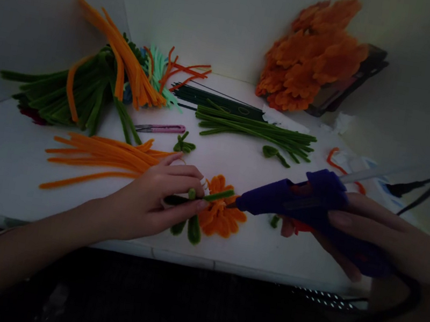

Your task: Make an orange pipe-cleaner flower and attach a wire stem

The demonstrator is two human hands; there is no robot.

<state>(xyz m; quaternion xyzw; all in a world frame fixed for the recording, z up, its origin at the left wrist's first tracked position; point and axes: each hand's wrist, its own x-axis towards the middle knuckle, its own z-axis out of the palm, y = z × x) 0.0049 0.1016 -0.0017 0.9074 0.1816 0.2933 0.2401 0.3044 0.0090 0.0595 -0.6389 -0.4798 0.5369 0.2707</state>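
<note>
My left hand (156, 195) is closed around a green pipe-cleaner stem (213, 195) with looped green leaves (192, 229), held low over the white table (6, 160). Just behind the stem lies an orange pipe-cleaner flower (219, 217). My right hand (355, 227) grips a purple glue gun (314, 201), whose nozzle points left and sits right at the tip of the green stem. A black cord (418, 188) runs off from the gun to the right.
Loose orange pipe cleaners (97, 156) lie left of my hands. Green and orange bundles (89, 81), pink-handled snips (161, 128), straight green stems (252, 129) and small green leaf loops (275, 154) lie farther back. A pile of finished orange flowers (314, 51) leans at the back right.
</note>
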